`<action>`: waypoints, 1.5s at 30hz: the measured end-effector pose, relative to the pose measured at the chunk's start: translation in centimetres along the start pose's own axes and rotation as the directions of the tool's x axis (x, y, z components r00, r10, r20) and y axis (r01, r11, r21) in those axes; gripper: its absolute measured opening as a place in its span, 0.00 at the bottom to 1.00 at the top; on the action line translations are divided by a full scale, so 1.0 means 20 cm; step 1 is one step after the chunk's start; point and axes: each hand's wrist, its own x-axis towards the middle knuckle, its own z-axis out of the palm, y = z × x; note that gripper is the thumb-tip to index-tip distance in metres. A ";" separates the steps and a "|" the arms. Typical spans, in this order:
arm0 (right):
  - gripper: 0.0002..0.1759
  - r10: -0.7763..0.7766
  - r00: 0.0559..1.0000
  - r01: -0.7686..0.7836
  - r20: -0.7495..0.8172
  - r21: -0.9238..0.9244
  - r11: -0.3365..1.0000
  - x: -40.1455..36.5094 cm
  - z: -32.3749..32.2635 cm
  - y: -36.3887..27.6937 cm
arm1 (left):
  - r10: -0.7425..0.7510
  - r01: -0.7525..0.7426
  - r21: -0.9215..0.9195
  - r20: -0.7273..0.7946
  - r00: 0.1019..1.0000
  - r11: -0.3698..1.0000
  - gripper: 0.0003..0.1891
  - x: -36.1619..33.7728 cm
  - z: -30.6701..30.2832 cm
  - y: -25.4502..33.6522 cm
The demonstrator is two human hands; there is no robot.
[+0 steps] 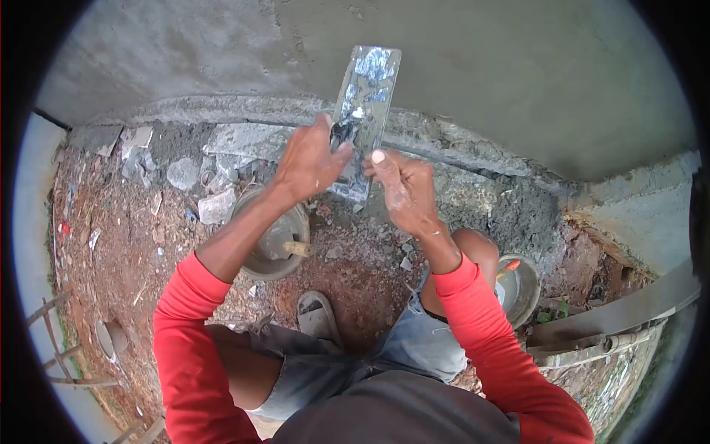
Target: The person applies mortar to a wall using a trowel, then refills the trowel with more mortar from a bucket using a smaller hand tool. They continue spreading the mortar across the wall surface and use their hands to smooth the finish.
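Note:
A long rectangular plastering trowel (376, 96), its metal face smeared with grey mortar, is held up in front of the wall. My left hand (314, 159) is closed round its dark handle, near the middle of the blade. Beside the blade's lower right edge is my right hand (408, 189), with fingers curled and the thumb lying over them. Its fingertips overlap the edge of the blade; whether they pinch anything is hidden. Grey residue marks the right thumb.
A grey bucket (299, 255) with a wooden handle sticking out stands below my left forearm. Another bucket (531, 292), holding an orange-handled tool, is beyond my right knee. Wet-looking render covers the wall (488, 74). Rubble (216, 207) and dirt lie along its base; planks (614, 322) lie at right.

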 end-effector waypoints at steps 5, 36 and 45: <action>0.22 0.140 0.989 -0.125 0.037 -0.273 0.954 -0.01 0.09 -0.03 | -0.087 0.058 -0.122 -0.242 0.966 0.991 0.21 -0.18 -0.31 -0.64; 0.20 0.499 0.442 0.548 0.746 -0.665 0.508 -0.10 0.97 0.22 | -0.562 -0.365 -0.827 -0.072 0.824 -0.428 0.21 -1.38 0.47 -2.04; 0.21 0.424 0.465 0.658 0.777 -0.624 0.422 -0.11 0.85 0.25 | -0.540 -0.153 -0.982 -0.069 0.839 -0.111 0.19 -0.92 0.61 -2.21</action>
